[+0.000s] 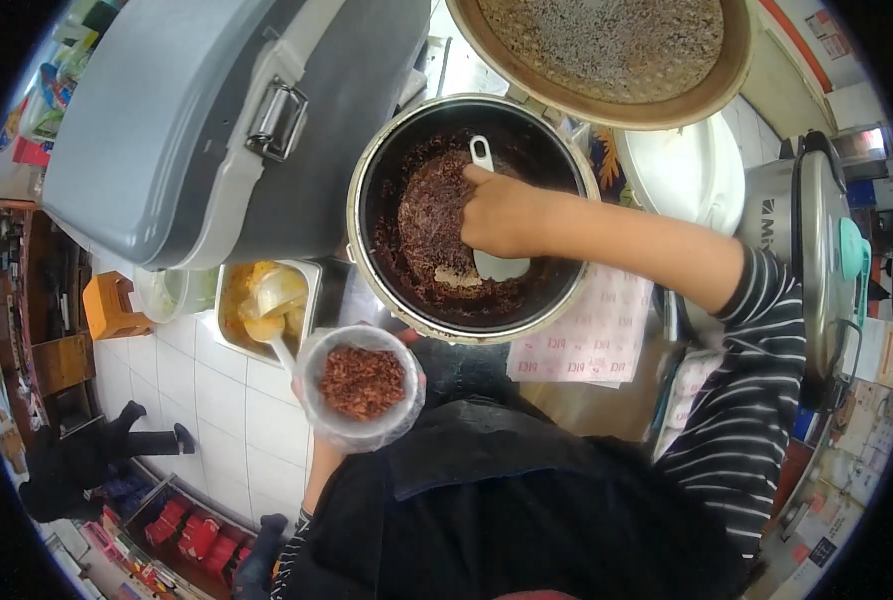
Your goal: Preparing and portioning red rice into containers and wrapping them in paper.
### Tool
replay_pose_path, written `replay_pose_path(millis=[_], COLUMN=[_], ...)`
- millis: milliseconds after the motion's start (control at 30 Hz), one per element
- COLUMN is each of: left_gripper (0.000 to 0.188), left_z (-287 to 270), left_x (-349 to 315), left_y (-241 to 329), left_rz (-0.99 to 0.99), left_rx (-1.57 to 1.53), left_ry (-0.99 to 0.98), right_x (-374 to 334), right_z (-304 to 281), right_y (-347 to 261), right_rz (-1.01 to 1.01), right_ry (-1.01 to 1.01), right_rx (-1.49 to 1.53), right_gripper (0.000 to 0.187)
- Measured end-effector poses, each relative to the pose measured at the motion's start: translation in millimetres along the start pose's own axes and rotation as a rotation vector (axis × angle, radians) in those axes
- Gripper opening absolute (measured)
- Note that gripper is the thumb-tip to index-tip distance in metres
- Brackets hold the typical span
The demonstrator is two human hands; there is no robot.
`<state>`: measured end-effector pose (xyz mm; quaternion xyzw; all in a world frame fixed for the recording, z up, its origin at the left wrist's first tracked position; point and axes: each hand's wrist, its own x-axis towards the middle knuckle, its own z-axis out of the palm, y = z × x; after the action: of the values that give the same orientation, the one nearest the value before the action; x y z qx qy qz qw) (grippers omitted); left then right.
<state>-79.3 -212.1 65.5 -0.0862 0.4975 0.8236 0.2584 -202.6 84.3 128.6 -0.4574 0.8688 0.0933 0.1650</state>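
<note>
Reaches from three o'clock into pot with right hand, fisted round white paddle. Clasps bowl of reddish grains with left hand at seven. Shows letter-printed pink paper toward five.

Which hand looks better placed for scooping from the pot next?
Likely the right hand: it grips the white scoop inside the pot. The left hand is outside the pot, taken up with holding the bowl.
</note>
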Motion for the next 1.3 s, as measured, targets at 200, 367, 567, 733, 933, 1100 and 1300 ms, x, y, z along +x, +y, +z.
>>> replay_pose_path(millis=[200, 367, 567, 733, 933, 1100, 1300], left_gripper=[0.062, 0.062, 0.063, 0.063, 0.063, 0.063, 0.064], left_z=[-1.8, -6.4, -201.3, -293.1, -259.1, -77.8, -10.0], left_x=[15.1, 9.9, -266.5, -436.4, -362.4, -122.5, -7.3], left_y=[2.9, 2.0, 49.5, 62.0, 46.8, -2.9, -10.3], left_rz=[-0.047, -0.055, -0.064, -0.037, -0.026, 0.013, 0.078], left_rx=[0.029, 0.054, 0.097, 0.112, 0.131, 0.147, 0.165], left_ry=[0.018, 0.039, 0.029, 0.048, 0.031, 0.029, 0.052], right_x=[18.8, 19.1, 6.5, 33.2, 21.0, 14.3, 1.7], right_z=[-4.1, 1.1, 12.4, -2.9, 14.5, 14.4, 6.6], right_y=[17.9, 34.6, 39.5, 12.3, 6.0, 16.6, 24.8], right_rz=[-0.024, -0.06, 0.137, 0.317, 0.227, 0.096, 0.17], right_ry=[-0.184, -0.188, 0.018, -0.059, 0.045, 0.155, 0.165], right_rx=[0.386, 0.694, 0.756, 0.41, 0.555, 0.806, 1.004], right_gripper=[0.019, 0.025, 0.023, 0.02, 0.017, 0.025, 0.026])
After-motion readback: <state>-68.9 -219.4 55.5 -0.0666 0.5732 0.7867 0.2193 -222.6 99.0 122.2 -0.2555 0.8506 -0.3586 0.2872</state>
